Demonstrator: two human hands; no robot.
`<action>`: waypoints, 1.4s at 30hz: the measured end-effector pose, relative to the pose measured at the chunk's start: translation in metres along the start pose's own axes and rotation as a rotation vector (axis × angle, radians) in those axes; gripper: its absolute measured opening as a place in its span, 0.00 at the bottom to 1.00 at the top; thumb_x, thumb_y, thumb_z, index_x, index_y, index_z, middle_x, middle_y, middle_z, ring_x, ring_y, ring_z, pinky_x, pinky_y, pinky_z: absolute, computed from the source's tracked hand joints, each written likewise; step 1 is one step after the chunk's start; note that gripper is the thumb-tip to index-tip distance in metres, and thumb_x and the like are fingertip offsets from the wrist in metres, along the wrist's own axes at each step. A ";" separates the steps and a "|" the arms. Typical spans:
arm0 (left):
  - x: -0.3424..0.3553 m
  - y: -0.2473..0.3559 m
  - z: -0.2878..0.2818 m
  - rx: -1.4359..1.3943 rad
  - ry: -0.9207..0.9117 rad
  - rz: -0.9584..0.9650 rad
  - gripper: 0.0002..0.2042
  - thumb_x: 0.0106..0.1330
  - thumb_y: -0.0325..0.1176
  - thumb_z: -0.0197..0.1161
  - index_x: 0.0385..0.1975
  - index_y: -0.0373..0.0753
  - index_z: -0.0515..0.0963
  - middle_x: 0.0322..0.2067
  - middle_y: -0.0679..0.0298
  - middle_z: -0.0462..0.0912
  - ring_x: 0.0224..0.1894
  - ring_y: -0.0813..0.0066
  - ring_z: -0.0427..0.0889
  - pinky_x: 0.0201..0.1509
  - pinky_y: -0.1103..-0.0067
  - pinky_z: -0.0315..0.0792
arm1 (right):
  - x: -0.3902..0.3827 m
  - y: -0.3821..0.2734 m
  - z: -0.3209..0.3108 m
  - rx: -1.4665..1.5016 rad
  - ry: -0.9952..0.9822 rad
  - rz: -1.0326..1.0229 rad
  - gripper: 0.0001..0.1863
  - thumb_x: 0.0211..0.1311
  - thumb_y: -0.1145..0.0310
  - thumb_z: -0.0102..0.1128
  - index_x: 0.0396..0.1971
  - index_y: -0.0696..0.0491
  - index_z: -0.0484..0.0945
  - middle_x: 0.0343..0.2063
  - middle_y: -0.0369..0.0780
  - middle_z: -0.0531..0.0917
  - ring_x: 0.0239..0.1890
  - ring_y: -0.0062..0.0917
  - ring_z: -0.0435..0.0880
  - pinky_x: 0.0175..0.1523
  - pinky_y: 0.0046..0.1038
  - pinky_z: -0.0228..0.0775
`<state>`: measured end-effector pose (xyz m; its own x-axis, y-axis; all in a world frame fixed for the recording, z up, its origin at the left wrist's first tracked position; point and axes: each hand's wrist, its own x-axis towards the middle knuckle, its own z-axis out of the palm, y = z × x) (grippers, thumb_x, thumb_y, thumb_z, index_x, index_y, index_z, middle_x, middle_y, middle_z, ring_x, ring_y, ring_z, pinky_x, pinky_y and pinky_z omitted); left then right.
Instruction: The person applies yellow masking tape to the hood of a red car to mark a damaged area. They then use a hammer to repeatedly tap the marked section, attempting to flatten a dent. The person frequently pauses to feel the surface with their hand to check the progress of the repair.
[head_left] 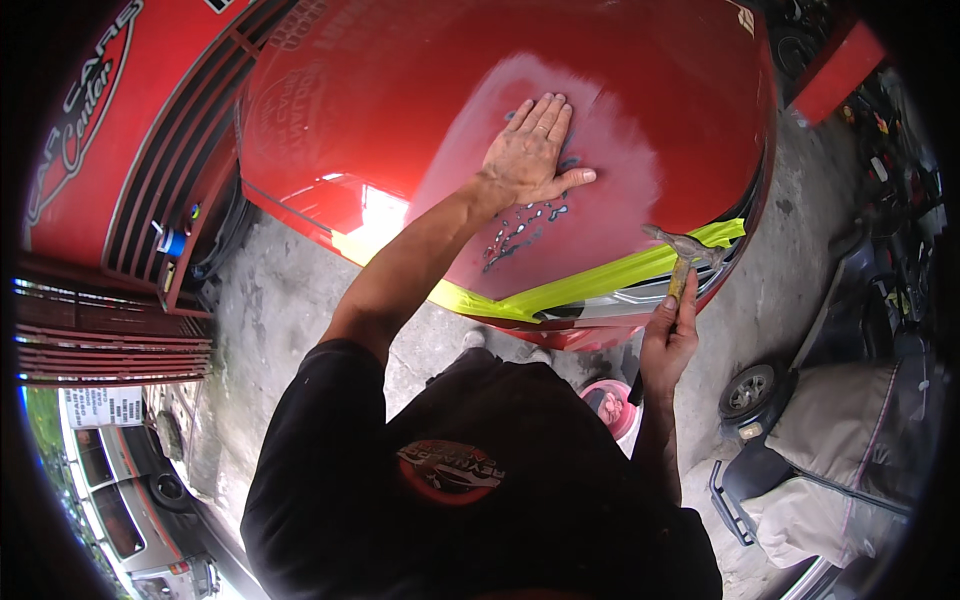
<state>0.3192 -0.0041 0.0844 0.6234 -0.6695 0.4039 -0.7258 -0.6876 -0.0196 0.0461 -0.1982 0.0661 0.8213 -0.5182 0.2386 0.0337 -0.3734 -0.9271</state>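
Note:
My left hand (527, 150) lies flat on a red car hood (365, 110), its fingers stretched out and the thumb spread to the right. It rests on a dull, sanded patch (610, 165) with dark bare spots (522, 228) just below the palm. In my right hand (670, 338) is a hammer (688, 252), gripped by its yellowish handle with the metal head up, close to the hood's front right corner. Bright yellow-green masking tape (590, 283) runs along the front edge of the hood and over the headlight (650, 292).
A pink bucket (610, 408) with a cloth in it stands on the concrete floor (270, 290) below my right arm. To the right are a covered vehicle (835, 420) and a wheel (748, 392). Red metal slats (115, 340) and a parked van (125, 500) are at the left.

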 end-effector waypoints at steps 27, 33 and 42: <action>-0.202 0.075 -0.018 0.045 -0.251 0.040 0.52 0.65 0.73 0.49 0.72 0.25 0.59 0.75 0.45 0.57 0.80 0.51 0.50 0.81 0.54 0.39 | -0.023 -0.005 -0.007 0.074 0.007 -0.021 0.26 0.78 0.73 0.49 0.73 0.55 0.65 0.31 0.30 0.77 0.29 0.11 0.67 0.34 0.17 0.63; -0.069 0.071 -0.002 0.135 -0.033 0.025 0.51 0.68 0.72 0.45 0.72 0.25 0.59 0.74 0.45 0.59 0.79 0.52 0.52 0.81 0.55 0.43 | -0.041 0.012 0.002 0.054 -0.056 0.000 0.26 0.78 0.73 0.49 0.73 0.58 0.64 0.58 0.44 0.82 0.39 0.13 0.74 0.44 0.18 0.72; -0.112 0.076 -0.007 0.082 -0.072 0.026 0.50 0.69 0.72 0.43 0.73 0.26 0.57 0.75 0.46 0.56 0.79 0.53 0.50 0.81 0.55 0.41 | -0.052 -0.011 0.001 0.073 -0.002 0.025 0.26 0.79 0.69 0.51 0.73 0.56 0.64 0.31 0.31 0.77 0.29 0.12 0.68 0.34 0.17 0.65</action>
<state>0.1924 0.0207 0.0443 0.6261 -0.7039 0.3355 -0.7176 -0.6884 -0.1053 0.0035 -0.1658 0.0634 0.8234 -0.5252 0.2148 0.0547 -0.3033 -0.9513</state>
